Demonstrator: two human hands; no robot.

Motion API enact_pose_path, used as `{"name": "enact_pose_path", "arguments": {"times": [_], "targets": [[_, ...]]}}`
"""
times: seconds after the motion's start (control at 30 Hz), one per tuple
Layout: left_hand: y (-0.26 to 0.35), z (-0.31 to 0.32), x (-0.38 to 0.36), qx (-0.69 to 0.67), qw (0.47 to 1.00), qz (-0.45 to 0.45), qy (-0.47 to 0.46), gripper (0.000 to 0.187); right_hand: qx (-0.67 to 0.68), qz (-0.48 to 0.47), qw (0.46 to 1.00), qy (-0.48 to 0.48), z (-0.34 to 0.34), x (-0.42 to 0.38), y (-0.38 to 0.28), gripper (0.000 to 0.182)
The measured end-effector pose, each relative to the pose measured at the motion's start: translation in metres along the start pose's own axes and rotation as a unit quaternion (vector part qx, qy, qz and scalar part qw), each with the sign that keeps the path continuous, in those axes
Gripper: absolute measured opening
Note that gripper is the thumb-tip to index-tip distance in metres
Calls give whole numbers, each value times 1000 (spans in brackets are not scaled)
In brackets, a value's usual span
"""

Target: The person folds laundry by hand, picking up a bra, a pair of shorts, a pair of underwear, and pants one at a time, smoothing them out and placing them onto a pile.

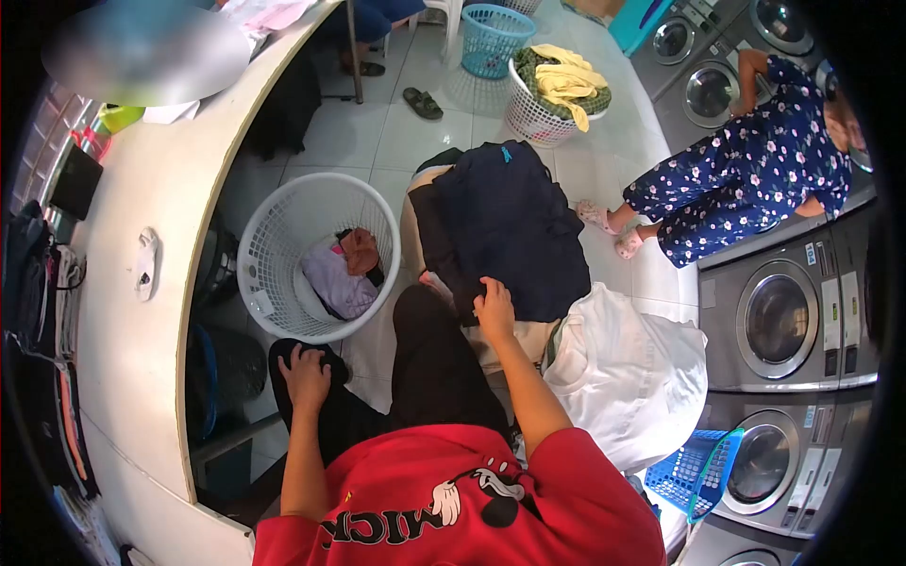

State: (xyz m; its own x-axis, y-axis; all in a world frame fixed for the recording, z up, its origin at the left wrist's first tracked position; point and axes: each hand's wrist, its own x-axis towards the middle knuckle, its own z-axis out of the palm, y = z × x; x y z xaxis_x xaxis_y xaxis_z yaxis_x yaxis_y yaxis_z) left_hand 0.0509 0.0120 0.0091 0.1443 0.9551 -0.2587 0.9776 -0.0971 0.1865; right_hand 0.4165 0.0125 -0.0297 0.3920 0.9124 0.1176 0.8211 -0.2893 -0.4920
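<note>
My left hand [307,379] rests on my left knee in dark trousers, fingers spread, holding nothing. To the right, my right hand [494,307] lies at the lower edge of a dark navy garment [505,226], its fingers apart and touching the cloth. That garment is spread over a pile in front of me. A white garment [628,368] is heaped right of my right forearm. Beyond my left knee stands a white laundry basket [257,269] with a lilac cloth [342,283] and a brown cloth [360,251] at its bottom.
A long pale table [132,377] runs along the left. A person in floral clothes [746,179] stands at the right by grey washing machines [779,316]. Further off are a basket with yellow cloth [568,87], a blue basket [493,47] and a sandal [423,104].
</note>
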Motion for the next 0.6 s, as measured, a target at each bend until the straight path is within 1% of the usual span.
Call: {"name": "enact_pose_path", "arguments": {"times": [0.03, 0.07, 0.1, 0.13, 0.17, 0.2, 0.23, 0.27, 0.3, 0.33, 0.37, 0.43, 0.47, 0.5, 0.53, 0.57, 0.6], "targets": [[1, 1, 0, 6, 1000, 13, -7, 32, 24, 12, 1000, 4, -6, 5, -2, 28], [1, 1, -1, 1, 1000, 26, 8, 31, 25, 12, 1000, 11, -14, 11, -2, 28], [0, 1, -1, 1, 999, 30, 14, 31, 52, 75, 996, -14, -23, 22, -2, 28], [2, -1, -1, -51, 998, 25, -1, 30, 78, 136, 987, -39, -35, 33, -5, 27], [4, -3, 0, -104, 994, 20, -15, 31, 89, 90, 992, 13, -50, 44, -9, 26], [7, 0, 5, -104, 994, 23, -10, 31, 112, 67, 991, 27, -65, 57, -14, 25], [13, 8, 12, -318, 947, 39, -16, 32, 153, 20, 987, 52, -78, 71, -20, 26], [20, 12, 16, -516, 855, 53, -23, 33, 193, 14, 980, 41, -106, 81, -43, 27], [44, -12, 14, -532, 841, 95, -17, 35, 253, -28, 965, 63, -123, 90, -60, 28], [77, -50, 11, -547, 826, 136, -10, 37, 309, -33, 950, 27, -148, 93, -83, 29], [100, -79, 13, -547, 815, 191, 24, 39, 332, -30, 943, -18, -170, 96, -105, 28], [137, -132, 16, -536, 786, 292, 96, 45, 428, -64, 897, -94, -189, 101, -134, 26], [150, -159, 18, -525, 770, 338, 133, 49, 428, -72, 895, -99, -201, 96, -154, 26], [160, -186, 20, -497, 760, 377, 182, 54, 503, -103, 844, -153, -213, 88, -177, 27], [167, -211, 24, -466, 748, 413, 230, 59, 573, -132, 782, -208, -224, 79, -198, 30], [171, -233, 28, -421, 759, 417, 269, 62, 561, -186, 773, -231, -231, 70, -215, 38], [170, -250, 32, -374, 769, 420, 304, 65, 544, -206, 782, -224, -233, 66, -225, 38]]}}
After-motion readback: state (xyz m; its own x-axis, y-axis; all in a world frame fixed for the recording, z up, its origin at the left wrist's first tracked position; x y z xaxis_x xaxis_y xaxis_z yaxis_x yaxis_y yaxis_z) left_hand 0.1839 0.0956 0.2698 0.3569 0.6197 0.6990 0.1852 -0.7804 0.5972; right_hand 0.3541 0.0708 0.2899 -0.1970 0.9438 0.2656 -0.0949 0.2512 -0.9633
